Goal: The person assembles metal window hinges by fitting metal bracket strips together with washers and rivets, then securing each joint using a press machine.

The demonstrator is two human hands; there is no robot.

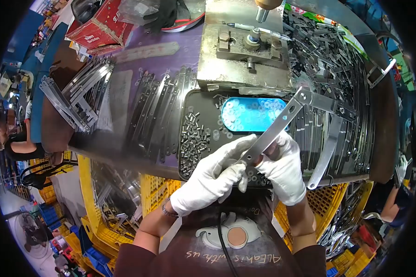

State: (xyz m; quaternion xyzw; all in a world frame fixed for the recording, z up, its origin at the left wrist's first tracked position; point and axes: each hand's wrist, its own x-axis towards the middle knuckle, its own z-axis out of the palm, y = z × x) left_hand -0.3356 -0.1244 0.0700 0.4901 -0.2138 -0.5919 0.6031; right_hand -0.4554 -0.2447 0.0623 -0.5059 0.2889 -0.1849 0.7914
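Note:
A jointed metal linkage [273, 130] is held up before me, its flat bars joined by a rivet at the upper bend. My left hand [212, 173], in a white glove, is closed around the bar's lower end. On the other side of that bar, my gloved right hand [284, 168] grips it too, its fingertips partly hidden behind. From the bend the linkage runs right, and a curved arm [326, 152] hangs down. Just beyond my hands lies a blue dish [249, 130] of translucent washers, in a black tray [184, 104] with many small rivets [194, 143].
A steel press block [245, 74] with bolted fixture [253, 41] stands behind the tray. Loose bars [157, 106] and a stack of assembled linkages [78, 99] lie left; heaped metal parts [328, 55] lie right. Yellow crates [159, 187] stand below the table edge. Other people are at both sides.

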